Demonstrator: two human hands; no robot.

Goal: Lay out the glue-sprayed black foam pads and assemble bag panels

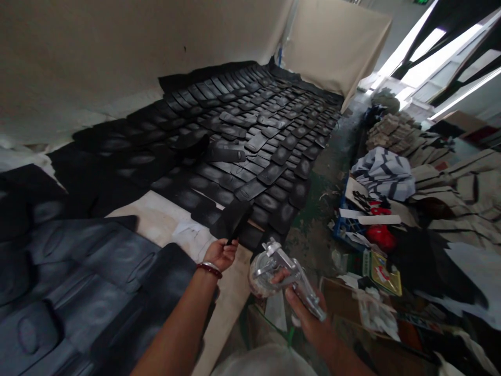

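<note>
My left hand point(221, 254), with a bracelet at the wrist, pinches the near edge of a black curved flat piece point(234, 218). That piece is lifted over the near end of rows of overlapping black pieces point(270, 151). In my right hand point(307, 308) is a silver spray gun point(287, 261) with a round, stained cup point(260, 277), its nozzle pointing up and forward. My fingers wrap its handle near the trigger. Below my left hand lies a pale board point(230, 292) with a crumpled white sheet point(190, 235) on it.
More dark pieces point(97, 271) with pale hazy patches lie at the left. A beige sheet point(336, 47) hangs at the back. On the right stand a blue crate point(346, 224) of odds and ends, a cardboard box point(340, 303) and stacks of beige pieces point(395, 133).
</note>
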